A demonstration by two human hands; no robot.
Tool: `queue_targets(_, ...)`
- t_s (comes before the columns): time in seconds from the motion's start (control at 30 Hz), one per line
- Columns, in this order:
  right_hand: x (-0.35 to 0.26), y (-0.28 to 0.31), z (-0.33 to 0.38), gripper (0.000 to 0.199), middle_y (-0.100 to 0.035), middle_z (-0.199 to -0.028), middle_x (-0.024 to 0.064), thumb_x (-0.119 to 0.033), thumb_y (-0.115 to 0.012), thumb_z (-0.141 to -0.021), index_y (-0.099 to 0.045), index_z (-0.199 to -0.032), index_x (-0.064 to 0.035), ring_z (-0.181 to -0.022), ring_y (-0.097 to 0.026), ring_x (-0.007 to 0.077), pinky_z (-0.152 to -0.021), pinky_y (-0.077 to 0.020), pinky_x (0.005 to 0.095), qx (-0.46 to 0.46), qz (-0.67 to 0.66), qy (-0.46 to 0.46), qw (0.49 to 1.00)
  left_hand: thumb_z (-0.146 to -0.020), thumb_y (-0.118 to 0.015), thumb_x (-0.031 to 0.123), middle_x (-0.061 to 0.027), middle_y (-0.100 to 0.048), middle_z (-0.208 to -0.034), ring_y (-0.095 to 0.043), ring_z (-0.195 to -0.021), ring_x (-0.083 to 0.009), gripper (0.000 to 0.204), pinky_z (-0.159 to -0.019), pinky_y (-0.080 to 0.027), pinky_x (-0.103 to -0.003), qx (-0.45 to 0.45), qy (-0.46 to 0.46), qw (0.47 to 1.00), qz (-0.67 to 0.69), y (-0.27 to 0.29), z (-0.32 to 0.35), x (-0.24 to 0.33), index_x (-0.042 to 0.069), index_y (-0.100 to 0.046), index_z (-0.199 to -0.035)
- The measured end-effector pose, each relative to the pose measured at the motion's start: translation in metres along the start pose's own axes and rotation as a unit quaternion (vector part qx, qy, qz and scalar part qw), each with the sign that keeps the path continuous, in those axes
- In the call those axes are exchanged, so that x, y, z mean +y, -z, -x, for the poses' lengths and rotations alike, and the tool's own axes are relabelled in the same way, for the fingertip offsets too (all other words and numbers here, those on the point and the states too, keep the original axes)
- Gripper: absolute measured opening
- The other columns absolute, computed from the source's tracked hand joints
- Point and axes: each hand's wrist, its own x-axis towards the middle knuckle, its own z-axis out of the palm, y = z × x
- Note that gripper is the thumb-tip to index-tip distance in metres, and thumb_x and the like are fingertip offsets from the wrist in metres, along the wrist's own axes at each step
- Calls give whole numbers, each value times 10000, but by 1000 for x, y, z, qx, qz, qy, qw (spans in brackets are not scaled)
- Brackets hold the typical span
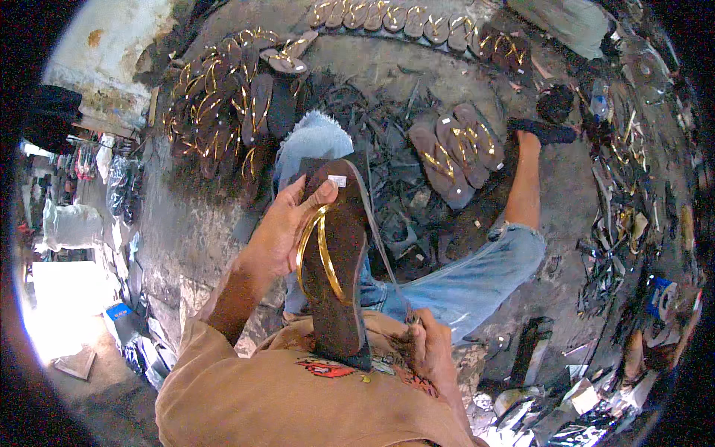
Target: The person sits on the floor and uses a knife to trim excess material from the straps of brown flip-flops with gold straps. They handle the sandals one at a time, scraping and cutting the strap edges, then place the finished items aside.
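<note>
A dark brown flip-flop (pixel 339 257) with shiny gold straps stands upright against my chest, toe end down. My left hand (pixel 302 223) is closed on its upper end, thumb on the footbed beside a small white label (pixel 337 180). Black sole material sticks out past the footbed at the top and bottom. A thin grey strip (pixel 381 249) hangs from the upper right edge of the sole and runs down to my right hand (pixel 434 346). The fingers of that hand are closed around the strip's lower end. A small dark bit shows at the fingertips, too small to name.
Gold-strapped flip-flops lie in a heap (pixel 216 104) at the far left, and a row of them (pixel 395 18) lines the back. Several more (pixel 458 153) lie right of centre. Black scraps (pixel 387 186) cover the floor between my legs. Offcuts and plastic litter (pixel 581 402) lie at right.
</note>
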Motion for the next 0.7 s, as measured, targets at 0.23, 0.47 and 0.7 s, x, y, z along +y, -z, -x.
queue_targets(0.23, -12, 10, -4, 245, -642, -800, 252, -282, -598, -956, -576, -995, -41, -771, -625, 496, -652, -476, 538, -51, 31, -86, 994, -940, -719, 209, -70, -695, -1103, -699, -945, -161, 385, -810, -599, -332, -8, 14, 999, -49, 5, -12, -5, 41, -562, -1249)
queue_targets(0.47, -41, 23, -131, 303, -628, -721, 228, -389, -544, -995, -563, -1005, -87, -728, -623, 478, -616, -470, 542, -17, 84, -5, 996, -905, -769, 263, -83, -688, -1140, -653, -1009, -153, 463, -915, -526, -324, -99, 33, 966, -238, 1, -26, 14, 5, -569, -1234)
queue_targets(0.7, -96, 74, -200, 425, -644, -756, 247, -459, -450, -1029, -618, -970, -73, -767, -626, 491, -682, -474, 578, -184, 110, 44, 976, -909, -768, 298, -74, -683, -1128, -624, -1012, -131, 459, -914, -504, -306, -88, 32, 932, -351, 13, -30, 24, 8, -584, -1212)
